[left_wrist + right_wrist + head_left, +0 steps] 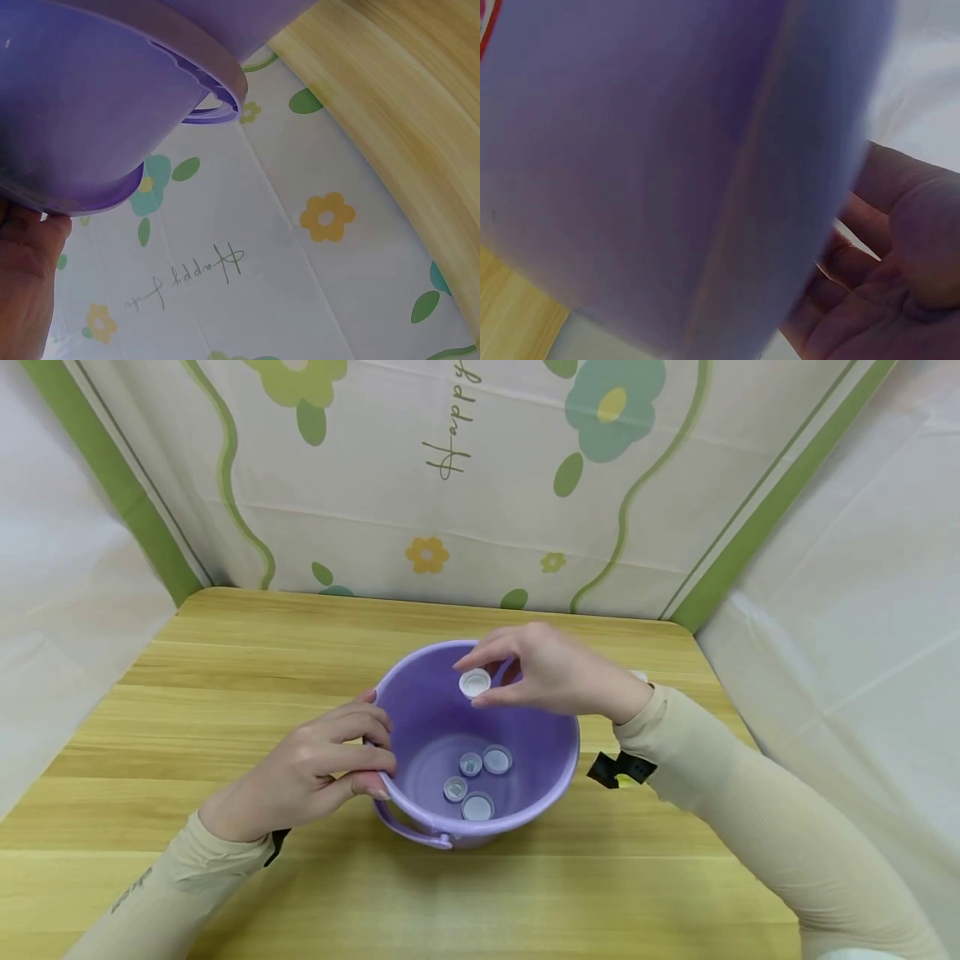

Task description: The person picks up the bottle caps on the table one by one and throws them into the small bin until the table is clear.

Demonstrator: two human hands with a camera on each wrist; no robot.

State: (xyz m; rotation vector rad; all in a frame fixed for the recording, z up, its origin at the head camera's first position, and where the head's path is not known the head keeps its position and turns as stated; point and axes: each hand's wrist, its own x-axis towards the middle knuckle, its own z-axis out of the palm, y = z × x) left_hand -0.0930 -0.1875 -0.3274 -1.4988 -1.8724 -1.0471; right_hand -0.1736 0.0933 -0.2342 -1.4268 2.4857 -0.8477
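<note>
My right hand (555, 672) pinches a small round white cap (475, 682) between thumb and fingers, over the open mouth of a purple bucket (420, 718). Several similar round caps (477, 807) lie on the bucket's floor. With thumb and fingers, my left hand (322, 760) grips the bucket's left rim. In the left wrist view, part of that hand (26, 277) shows at the edge of the bucket (82, 97). The bucket wall (630, 150) fills much of the right wrist view, hiding the right fingertips and the pinched cap there.
The bucket stands on a wood-grain table (225, 693). Its purple handle (412, 837) hangs down at the near left. Behind the table hangs a white cloth (495, 518) with printed flowers, and pale sheets (847, 610) hang at both sides.
</note>
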